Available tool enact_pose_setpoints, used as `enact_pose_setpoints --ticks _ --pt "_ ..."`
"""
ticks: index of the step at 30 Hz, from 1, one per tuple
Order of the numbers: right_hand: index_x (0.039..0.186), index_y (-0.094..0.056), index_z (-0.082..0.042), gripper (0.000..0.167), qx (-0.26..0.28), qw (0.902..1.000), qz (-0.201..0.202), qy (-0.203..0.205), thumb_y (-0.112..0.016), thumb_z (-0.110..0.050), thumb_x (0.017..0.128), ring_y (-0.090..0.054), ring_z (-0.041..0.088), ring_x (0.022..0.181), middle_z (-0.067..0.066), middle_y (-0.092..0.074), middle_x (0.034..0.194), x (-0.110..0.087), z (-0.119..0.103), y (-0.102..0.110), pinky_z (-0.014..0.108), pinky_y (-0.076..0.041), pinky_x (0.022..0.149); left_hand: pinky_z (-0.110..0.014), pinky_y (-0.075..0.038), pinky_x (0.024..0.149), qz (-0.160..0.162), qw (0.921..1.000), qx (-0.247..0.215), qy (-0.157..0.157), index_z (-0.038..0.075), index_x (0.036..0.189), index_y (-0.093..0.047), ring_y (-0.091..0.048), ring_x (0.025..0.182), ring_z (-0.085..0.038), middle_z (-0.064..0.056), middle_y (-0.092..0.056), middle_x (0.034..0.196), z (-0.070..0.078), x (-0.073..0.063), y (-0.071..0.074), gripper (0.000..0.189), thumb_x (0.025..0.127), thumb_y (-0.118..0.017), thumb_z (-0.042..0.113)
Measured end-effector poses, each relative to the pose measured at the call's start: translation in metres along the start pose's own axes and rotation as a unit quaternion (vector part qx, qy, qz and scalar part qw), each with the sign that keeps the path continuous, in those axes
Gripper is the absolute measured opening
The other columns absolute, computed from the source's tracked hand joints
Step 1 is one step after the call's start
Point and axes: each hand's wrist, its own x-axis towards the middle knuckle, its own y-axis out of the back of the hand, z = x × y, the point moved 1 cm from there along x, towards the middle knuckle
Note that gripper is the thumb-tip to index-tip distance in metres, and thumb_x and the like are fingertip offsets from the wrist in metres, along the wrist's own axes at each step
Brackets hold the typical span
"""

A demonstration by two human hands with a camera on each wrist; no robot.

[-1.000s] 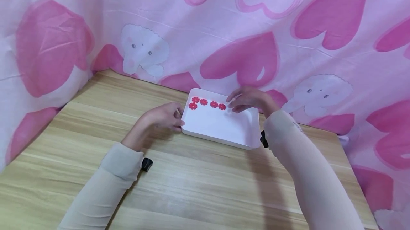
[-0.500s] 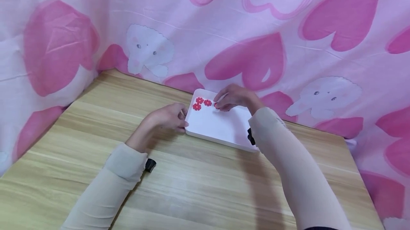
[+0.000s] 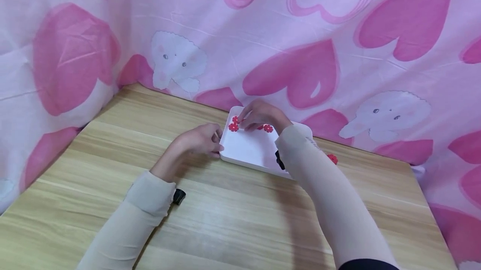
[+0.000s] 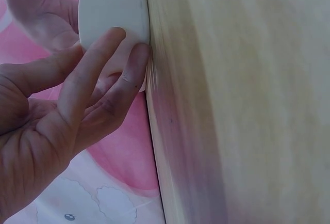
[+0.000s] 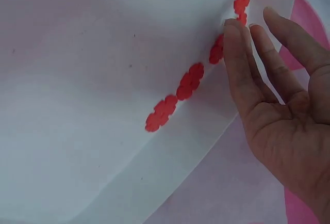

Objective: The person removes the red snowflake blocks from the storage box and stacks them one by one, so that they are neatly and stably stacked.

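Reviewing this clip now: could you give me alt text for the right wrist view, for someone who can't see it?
A right hand is at the right, its fingers partly hiding a row of red flower-shaped pieces in a white tray. The row follows the tray's wall; pink patterned cloth shows beyond.

Pretty plain beige sleeves (image 3: pixel 124 220), chunky black bit (image 3: pixel 179 196) at the left cuff (image 3: pixel 150 194), another on the right, plus a black band (image 3: pixel 368 264) on the right arm.
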Motion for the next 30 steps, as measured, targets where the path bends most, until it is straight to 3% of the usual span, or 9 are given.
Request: enact_pose_setpoints --ticks 8,13,18,26,30 --pt "0.119 -0.077 -0.005 0.025 0.005 0.9996 0.029 -0.007 -0.081 -0.015 0.096 -0.074 0.023 0.093 0.009 -0.075 0.111 0.007 -0.006 -0.013 0.033 -0.065 0.096 -0.029 -0.065 0.082 -0.001 0.9999 0.016 -0.003 -0.011 0.131 -0.052 -0.077 0.089 -0.022 -0.019 -0.068 0.106 0.002 0.000 -0.001 0.032 0.104 -0.065 0.000" --pt "0.106 -0.077 -0.009 0.021 -0.043 0.9981 0.043 0.001 -0.087 -0.023 0.092 -0.068 0.019 0.085 0.001 -0.071 0.090 0.011 -0.011 -0.018 0.030 -0.060 0.083 -0.023 -0.058 0.074 -0.001 0.9995 0.033 -0.004 -0.010 0.129 -0.054 -0.076 0.087 -0.020 -0.016 -0.069 0.102 0.005 0.000 0.000 0.029 0.105 -0.065 0.001" --pt "0.096 -0.074 -0.006 0.021 -0.077 0.9953 0.051 0.030 -0.091 -0.016 0.088 -0.063 0.012 0.076 -0.004 -0.064 0.080 0.014 -0.016 -0.023 0.024 -0.059 0.075 -0.020 -0.054 0.070 0.001 0.9995 0.031 0.002 -0.009 0.129 -0.053 -0.076 0.086 -0.018 -0.015 -0.070 0.102 0.006 0.001 0.000 0.029 0.104 -0.065 0.001" --pt "0.099 -0.075 -0.003 0.020 -0.085 0.9933 0.068 0.040 -0.090 -0.008 0.086 -0.063 0.011 0.074 -0.003 -0.064 0.085 0.012 -0.014 -0.026 0.022 -0.059 0.071 -0.021 -0.056 0.071 -0.004 0.9995 0.032 0.002 -0.009 0.130 -0.053 -0.076 0.087 -0.019 -0.015 -0.070 0.103 0.008 0.001 -0.002 0.030 0.104 -0.065 0.002" --pt "0.102 -0.076 -0.004 0.020 -0.078 0.9931 0.076 0.045 -0.089 -0.008 0.087 -0.062 0.015 0.080 0.002 -0.069 0.095 0.010 -0.009 -0.025 0.022 -0.056 0.068 -0.025 -0.060 0.075 -0.006 0.9996 0.028 0.003 -0.009 0.131 -0.053 -0.076 0.087 -0.020 -0.016 -0.069 0.104 0.008 0.001 -0.004 0.031 0.104 -0.065 0.001"
